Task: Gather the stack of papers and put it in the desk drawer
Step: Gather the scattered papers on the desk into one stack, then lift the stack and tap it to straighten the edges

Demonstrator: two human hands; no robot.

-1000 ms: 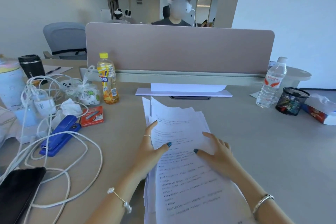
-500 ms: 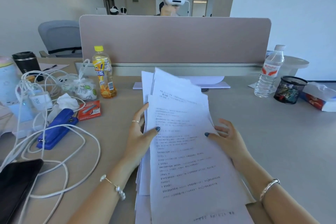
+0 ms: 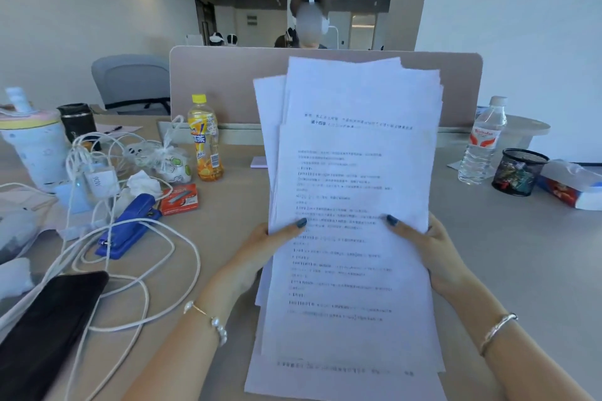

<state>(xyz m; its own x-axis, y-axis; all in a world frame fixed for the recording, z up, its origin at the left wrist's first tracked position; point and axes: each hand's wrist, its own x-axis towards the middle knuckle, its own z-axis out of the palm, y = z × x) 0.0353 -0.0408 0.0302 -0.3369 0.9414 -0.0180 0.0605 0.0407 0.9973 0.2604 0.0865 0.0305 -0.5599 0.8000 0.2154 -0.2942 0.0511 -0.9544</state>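
Observation:
A loose stack of printed white papers (image 3: 351, 172) stands nearly upright in front of me, its sheets uneven at the top edge. My left hand (image 3: 260, 247) grips the stack's left edge, thumb on the front sheet. My right hand (image 3: 430, 251) grips the right edge the same way. The stack's lower edge sits low near the desk's (image 3: 508, 254) front; I cannot tell whether it touches. No drawer is in view.
Left of the papers lie a blue stapler (image 3: 130, 225), a red staple box (image 3: 179, 198), tangled white cables (image 3: 136, 270), a black phone (image 3: 42, 332) and an orange drink bottle (image 3: 205, 140). At right stand a water bottle (image 3: 482, 140), mesh cup (image 3: 518, 171) and tissue pack (image 3: 573, 182). A pink divider (image 3: 221, 88) runs behind.
The stack lay flat on the desk under both hands a second ago. Both hands have since lifted and tilted it up to nearly vertical, gripping its side edges.

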